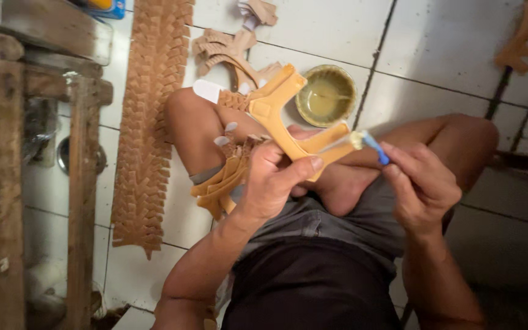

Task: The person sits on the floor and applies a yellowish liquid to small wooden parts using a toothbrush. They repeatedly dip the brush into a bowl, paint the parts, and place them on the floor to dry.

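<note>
We are sitting cross-legged on the tiled floor [459, 55], holding a tan Y-shaped strap [288, 122] up over our knees. Our left hand [273, 183] is gripping it, thumb pressing across one arm and fingers wrapped behind, with more straps [221, 183] bunching under the palm. Our right hand [423, 183] is pinching a blue brush [374, 148] between thumb and fingertips, its tip touching the end of the strap's right arm. A bowl [326, 95] of yellowish glue is sitting on the floor just beyond the strap. A long row of overlapping straps [148, 122] is lying to the left, beside a wooden frame [80, 183].
</note>
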The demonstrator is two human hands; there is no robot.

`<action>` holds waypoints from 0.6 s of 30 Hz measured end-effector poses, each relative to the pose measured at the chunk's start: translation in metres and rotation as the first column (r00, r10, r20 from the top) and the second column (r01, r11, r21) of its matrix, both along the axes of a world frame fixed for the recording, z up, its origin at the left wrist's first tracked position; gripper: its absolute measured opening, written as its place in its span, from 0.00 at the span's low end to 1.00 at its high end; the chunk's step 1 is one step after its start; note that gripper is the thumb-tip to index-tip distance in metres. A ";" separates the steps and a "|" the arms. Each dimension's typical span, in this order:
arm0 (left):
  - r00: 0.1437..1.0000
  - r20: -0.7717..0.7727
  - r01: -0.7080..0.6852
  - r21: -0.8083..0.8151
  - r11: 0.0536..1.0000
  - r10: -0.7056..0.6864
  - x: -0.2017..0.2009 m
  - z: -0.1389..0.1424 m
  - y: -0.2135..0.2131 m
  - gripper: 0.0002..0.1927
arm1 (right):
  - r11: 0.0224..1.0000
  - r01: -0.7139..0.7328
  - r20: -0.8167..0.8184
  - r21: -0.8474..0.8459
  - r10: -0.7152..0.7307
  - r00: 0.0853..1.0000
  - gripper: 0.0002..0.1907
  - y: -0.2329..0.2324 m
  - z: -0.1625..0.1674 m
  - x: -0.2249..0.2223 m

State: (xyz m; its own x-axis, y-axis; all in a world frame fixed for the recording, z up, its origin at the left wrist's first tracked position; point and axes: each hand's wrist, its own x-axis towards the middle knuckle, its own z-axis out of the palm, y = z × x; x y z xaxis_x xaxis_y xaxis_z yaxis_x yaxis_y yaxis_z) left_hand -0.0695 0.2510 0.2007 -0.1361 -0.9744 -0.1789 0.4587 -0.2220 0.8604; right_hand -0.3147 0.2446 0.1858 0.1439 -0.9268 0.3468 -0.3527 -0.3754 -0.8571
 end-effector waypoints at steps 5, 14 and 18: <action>1.000 -0.013 0.015 -0.061 0.998 -0.016 0.006 0.008 0.003 0.18 | 0.998 0.046 -0.063 0.038 -0.044 0.997 0.12 -0.010 0.005 0.012; 0.997 -0.033 0.074 0.073 0.995 -0.072 0.008 0.012 0.005 0.19 | 0.995 0.072 -0.175 0.069 -0.059 0.983 0.07 -0.013 0.000 -0.004; 0.985 -0.162 -0.058 0.006 0.998 0.058 0.007 0.007 0.006 0.21 | 0.992 0.081 0.185 0.096 -0.098 0.978 0.10 -0.011 -0.004 -0.001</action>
